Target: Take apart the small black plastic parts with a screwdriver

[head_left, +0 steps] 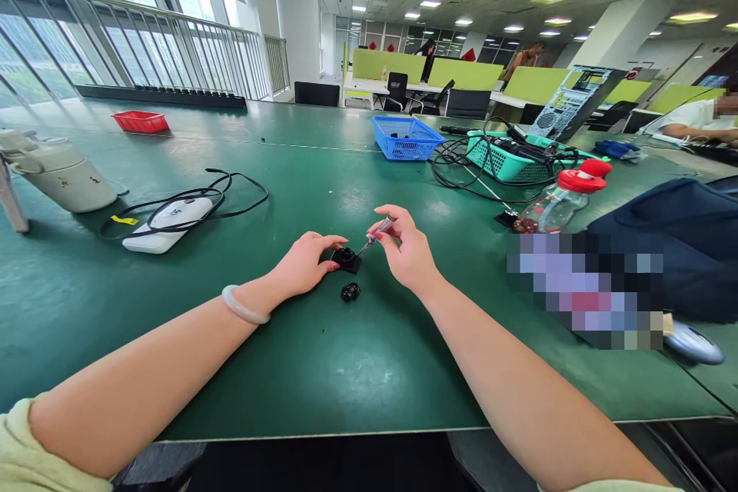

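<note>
A small black square part (347, 260) with a round raised middle, perhaps a camera module, lies on the green table (277, 369). My left hand (305, 261) grips its left side between thumb and fingers. In my right hand (408, 250) is a small screwdriver (380, 227), pinched near its handle and slanting down to the left. Its tip meets the right edge of the black part, or comes very close to it. Just in front of the part, a short black ribbed cylinder (350, 292), like a lens, rests loose on the table.
Left stand a white power bank (173, 224) with a black cable, a cream bottle (72, 173) and a red tray (140, 121). Behind are a blue basket (407, 140) and a green basket (507, 161) of cables. A red-lidded jar (559, 204) and dark bag (680, 246) lie right.
</note>
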Demonstrator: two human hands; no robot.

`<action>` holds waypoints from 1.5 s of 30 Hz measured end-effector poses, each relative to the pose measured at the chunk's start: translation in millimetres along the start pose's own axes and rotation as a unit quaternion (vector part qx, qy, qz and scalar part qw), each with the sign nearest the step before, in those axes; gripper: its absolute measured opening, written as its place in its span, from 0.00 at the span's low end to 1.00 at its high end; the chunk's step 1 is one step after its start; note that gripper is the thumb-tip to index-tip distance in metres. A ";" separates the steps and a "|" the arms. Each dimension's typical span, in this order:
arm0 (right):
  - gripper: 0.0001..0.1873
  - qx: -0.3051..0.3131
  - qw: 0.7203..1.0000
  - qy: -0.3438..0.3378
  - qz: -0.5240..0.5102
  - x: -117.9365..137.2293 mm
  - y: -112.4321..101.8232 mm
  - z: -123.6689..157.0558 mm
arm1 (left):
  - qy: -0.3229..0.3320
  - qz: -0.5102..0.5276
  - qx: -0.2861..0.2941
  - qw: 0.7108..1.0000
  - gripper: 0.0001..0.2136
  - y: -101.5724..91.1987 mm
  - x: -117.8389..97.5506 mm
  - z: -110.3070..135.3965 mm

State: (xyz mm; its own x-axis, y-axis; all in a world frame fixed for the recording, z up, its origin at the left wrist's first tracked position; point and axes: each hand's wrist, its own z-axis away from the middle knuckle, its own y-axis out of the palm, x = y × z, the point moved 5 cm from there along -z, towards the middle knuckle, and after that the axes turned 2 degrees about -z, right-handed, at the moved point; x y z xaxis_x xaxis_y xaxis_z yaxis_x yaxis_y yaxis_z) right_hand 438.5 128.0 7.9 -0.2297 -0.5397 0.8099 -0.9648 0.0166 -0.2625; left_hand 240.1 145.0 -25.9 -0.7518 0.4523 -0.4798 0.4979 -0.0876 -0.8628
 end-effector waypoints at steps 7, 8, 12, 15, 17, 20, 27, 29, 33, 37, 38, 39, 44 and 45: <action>0.14 -0.058 0.997 -0.049 -0.018 20.6 -3.8 8.7 | 0.003 -0.013 -0.013 1.000 0.23 -1.0 4.9 -1.0; 0.14 -0.048 0.997 -0.059 -0.012 23.3 -0.9 10.2 | 0.002 -0.019 -0.013 1.000 0.23 -1.2 5.2 -1.3; 0.12 0.002 0.994 -0.099 0.039 26.9 13.4 14.1 | -0.006 -0.035 -0.018 0.999 0.25 -2.1 4.6 -2.0; 0.11 0.033 0.991 -0.103 0.073 22.4 22.0 14.2 | -0.001 -0.041 -0.026 0.999 0.26 -2.0 2.8 -1.7; 0.11 0.052 0.989 -0.105 0.086 19.7 26.5 13.6 | 0.004 -0.044 -0.031 0.999 0.25 -1.8 1.9 -1.2; 0.10 0.063 0.989 -0.097 0.096 17.6 30.4 12.7 | 0.010 -0.044 -0.034 0.998 0.23 -1.7 1.0 -0.5; 0.12 0.006 0.991 -0.119 0.060 27.4 18.6 15.4 | -0.005 -0.045 -0.037 0.998 0.25 -3.5 -1.8 0.9; 0.14 -0.031 0.991 -0.117 0.049 28.0 11.4 15.5 | -0.008 -0.046 -0.033 0.998 0.26 -3.8 -3.4 1.4; 0.16 -0.018 0.993 -0.105 0.048 20.9 11.2 12.3 | -0.007 -0.036 -0.031 0.999 0.26 -4.7 -5.3 2.0; 0.17 0.018 0.997 -0.071 0.039 9.8 18.0 7.3 | -0.010 -0.022 -0.028 0.999 0.25 -5.1 -6.0 2.1; 0.17 0.016 0.997 -0.057 0.040 7.4 18.2 6.1 | -0.012 -0.017 -0.027 0.999 0.25 -5.1 -6.3 2.0; 0.16 0.010 0.998 -0.043 0.044 5.3 17.6 5.0 | -0.013 -0.011 -0.026 1.000 0.25 -5.2 -6.7 1.9; 0.15 -0.021 0.996 0.002 0.085 -0.2 10.1 2.7 | 0.006 0.007 -0.053 0.999 0.21 -9.2 -10.9 2.8; 0.15 -0.020 0.996 -0.005 0.088 0.8 8.9 2.9 | 0.012 0.005 -0.066 0.998 0.20 -10.9 -12.0 3.6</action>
State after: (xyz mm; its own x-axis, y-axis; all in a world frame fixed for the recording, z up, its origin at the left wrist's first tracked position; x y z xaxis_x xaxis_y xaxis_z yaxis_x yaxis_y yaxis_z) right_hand 430.1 125.4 4.7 -0.3953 -0.5332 0.7480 -0.9138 0.1452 -0.3794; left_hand 242.1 137.4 -11.3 -0.7366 0.4723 -0.4840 0.5594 0.0235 -0.8285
